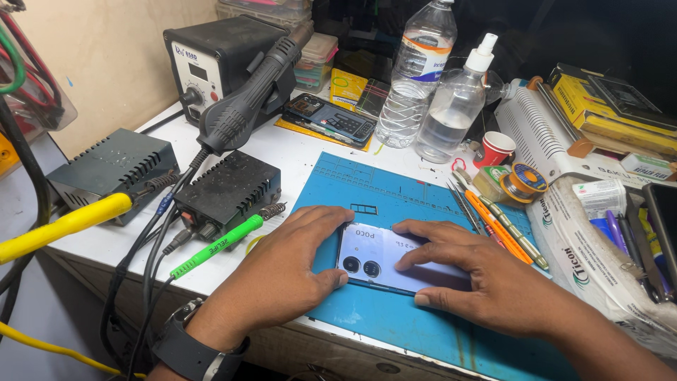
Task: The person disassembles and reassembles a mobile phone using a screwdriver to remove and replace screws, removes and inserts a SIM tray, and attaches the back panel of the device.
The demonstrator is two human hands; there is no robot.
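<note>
A pale lilac phone point(384, 255) lies back side up on a blue work mat point(395, 190), its two camera lenses toward the left. My left hand point(289, 271) clasps the phone's left end, thumb on the near edge and fingers over the far edge. My right hand point(472, 271) lies flat over the phone's right half, fingertips pressing on the back cover and thumb at the near edge. A dark watch point(190, 353) sits on my left wrist.
Left of the mat are a green-handled soldering iron point(211, 248), a yellow-handled one point(63, 224), two black power boxes point(229, 189) and a hot-air station point(226, 56). Behind the mat: another phone point(328, 118), a water bottle point(416, 70), a spray bottle point(455, 106). Tweezers, screwdrivers point(501, 226) and solder wire point(525, 180) lie right.
</note>
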